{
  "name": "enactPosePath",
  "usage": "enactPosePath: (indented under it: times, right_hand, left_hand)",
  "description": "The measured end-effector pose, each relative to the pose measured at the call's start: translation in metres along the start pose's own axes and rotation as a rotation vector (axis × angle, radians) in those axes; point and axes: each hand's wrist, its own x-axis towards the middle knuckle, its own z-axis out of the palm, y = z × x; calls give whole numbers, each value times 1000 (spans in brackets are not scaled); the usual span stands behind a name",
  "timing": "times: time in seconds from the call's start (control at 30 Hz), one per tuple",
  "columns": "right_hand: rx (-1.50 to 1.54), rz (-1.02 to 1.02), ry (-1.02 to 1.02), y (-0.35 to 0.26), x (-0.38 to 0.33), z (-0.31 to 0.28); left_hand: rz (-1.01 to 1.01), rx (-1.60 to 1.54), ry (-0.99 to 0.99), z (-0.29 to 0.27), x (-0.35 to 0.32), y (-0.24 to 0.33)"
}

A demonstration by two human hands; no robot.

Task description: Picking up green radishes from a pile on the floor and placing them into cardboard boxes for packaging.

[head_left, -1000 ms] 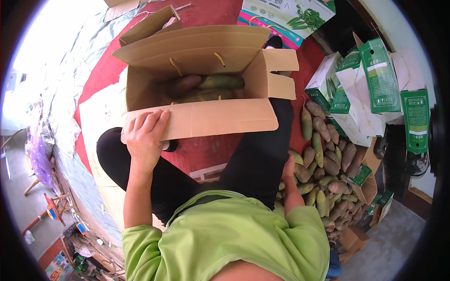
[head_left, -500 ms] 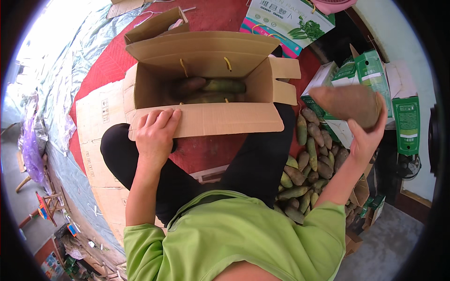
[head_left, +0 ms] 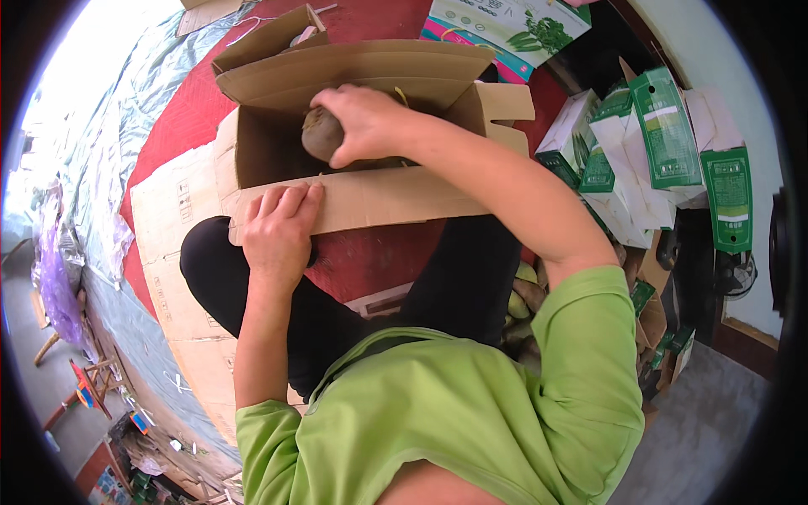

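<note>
Across my lap stands an open cardboard box (head_left: 421, 192) with its flaps folded out and a yellow cord loop at its back wall. My right hand (head_left: 370, 126) reaches inside it, fingers wrapped round a thick, soil-covered radish (head_left: 320, 137). That hand and forearm hide most of what lies in the box. On the left, my left hand (head_left: 278, 220) grips the edge of the front flap, fingers curled over it. Partly behind my right sleeve lies a heap of green and muddy radishes (head_left: 523, 296) beside my leg.
Green-and-white cartons (head_left: 665, 126) are stacked at the right by the wall. A printed carton (head_left: 509, 34) lies at the back, near a small open box (head_left: 269, 42). Flattened cardboard (head_left: 181, 252) covers the red mat (head_left: 172, 139) at left; a purple plastic bag (head_left: 59, 282) lies farther out.
My right hand has swung from the right side over into the box, carrying the radish. My left hand keeps its hold on the flap. The view has shifted slightly.
</note>
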Motion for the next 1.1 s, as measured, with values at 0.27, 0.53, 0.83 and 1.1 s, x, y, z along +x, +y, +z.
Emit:
enactPosePath:
  times: [0.27,0.53,0.83,1.1]
  right_hand:
    - [500,68,23,-4,-54,-59]
    - [702,514,642,103,-253,-70]
    - [491,1248,398,219,-451,151]
    - [1185,1820,859,251,-465,274]
  left_hand:
    - [-30,8,-38,-1,1,-1]
    - [-80,62,-83,7,0,6]
    - [-70,95,-86,12,-2,9]
    - [-83,45,-77,8,0,11]
